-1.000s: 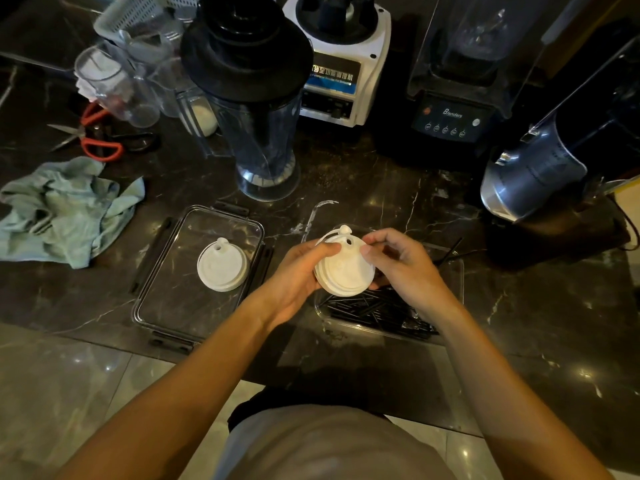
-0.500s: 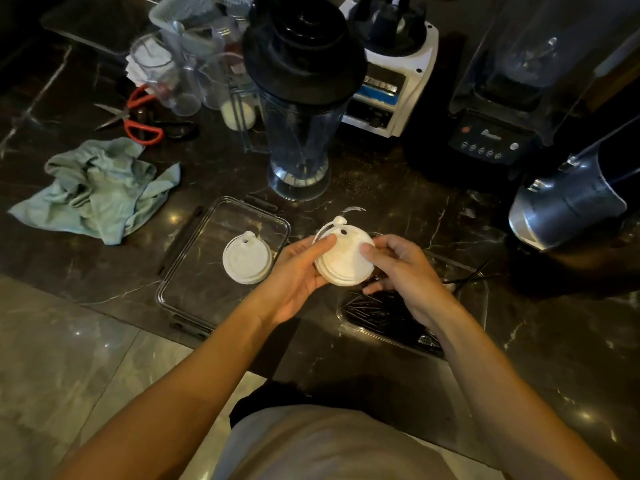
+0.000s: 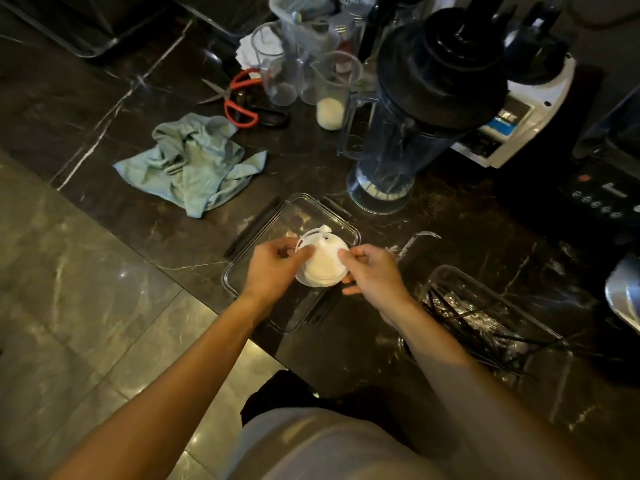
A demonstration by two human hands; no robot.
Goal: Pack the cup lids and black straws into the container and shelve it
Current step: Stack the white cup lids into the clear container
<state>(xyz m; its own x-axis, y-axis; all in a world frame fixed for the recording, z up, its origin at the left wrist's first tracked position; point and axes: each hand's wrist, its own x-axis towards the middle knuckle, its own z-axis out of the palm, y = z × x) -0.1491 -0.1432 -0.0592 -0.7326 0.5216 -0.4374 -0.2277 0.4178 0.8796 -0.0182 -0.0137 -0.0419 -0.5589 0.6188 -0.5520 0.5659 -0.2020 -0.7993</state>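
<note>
Both hands (image 3: 277, 268) (image 3: 372, 275) crowd over the clear tray (image 3: 239, 289), lids (image 3: 320, 261) between them, blocking its middle. Bare counter (image 3: 363, 341) lies open between the tray and the straw container (image 3: 491, 306). The blender jar (image 3: 398, 143) stands tall just behind the tray. The cloth (image 3: 194, 164) sprawls back-left, scissors (image 3: 239, 98) and cups (image 3: 287, 71) packed close beyond it. Machines wall off the far right.

Drinks-bar kitchen here: blender jug (image 3: 398, 133) and blender bases (image 3: 512, 126) crowd a dark marble tabletop (image 3: 450, 237), measuring cups (image 3: 332, 91) alongside.
</note>
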